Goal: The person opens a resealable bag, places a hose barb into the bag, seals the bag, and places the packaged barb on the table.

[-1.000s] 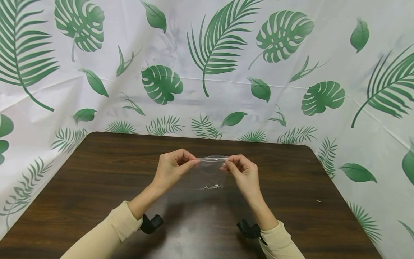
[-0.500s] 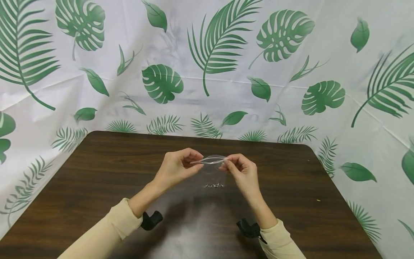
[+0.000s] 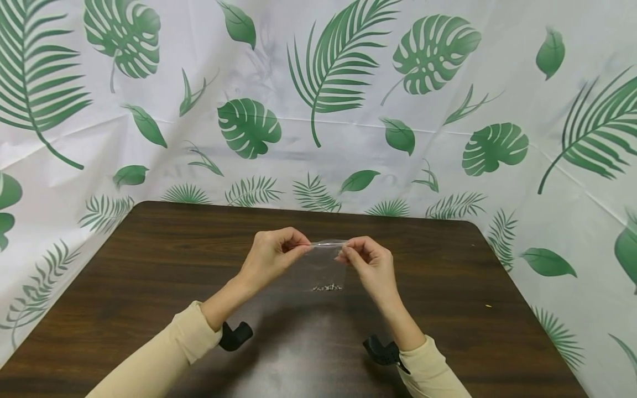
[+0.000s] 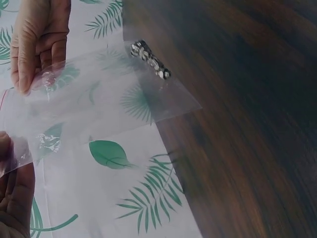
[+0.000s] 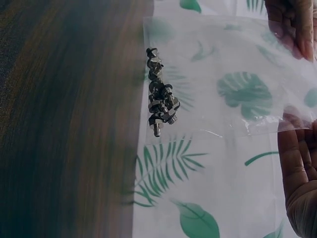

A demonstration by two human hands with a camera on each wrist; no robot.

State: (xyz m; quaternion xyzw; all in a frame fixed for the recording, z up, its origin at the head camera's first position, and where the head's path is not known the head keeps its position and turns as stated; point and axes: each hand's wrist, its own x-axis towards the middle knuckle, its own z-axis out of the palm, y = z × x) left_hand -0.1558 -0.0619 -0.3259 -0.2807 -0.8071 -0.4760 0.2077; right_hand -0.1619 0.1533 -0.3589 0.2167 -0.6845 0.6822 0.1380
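A clear zip-lock bag (image 3: 323,265) hangs upright between both hands, its mouth drawn nearly flat. My left hand (image 3: 271,254) pinches the left corner of the mouth between thumb and fingers. At the opposite corner, my right hand (image 3: 372,265) pinches the plastic the same way. Several small shiny metal fittings (image 3: 327,287) with hexagonal collars lie in a row along the bag's bottom. The right wrist view shows these metal fittings (image 5: 161,96) close up through the plastic. In the left wrist view the bag (image 4: 99,104) stretches between the fingertips.
A dark wood-grain table (image 3: 174,265) lies beneath the hands. Behind it hangs a white sheet (image 3: 318,166) printed with green leaves. A tiny yellow scrap (image 3: 488,305) lies on the table's right side. Black devices (image 3: 235,336) are strapped to both wrists.
The left fingers loosened at the bag's edge and shifted slightly right, then pinched again. The mouth, which bowed apart half a second ago, is now nearly flat. The right hand barely moved.
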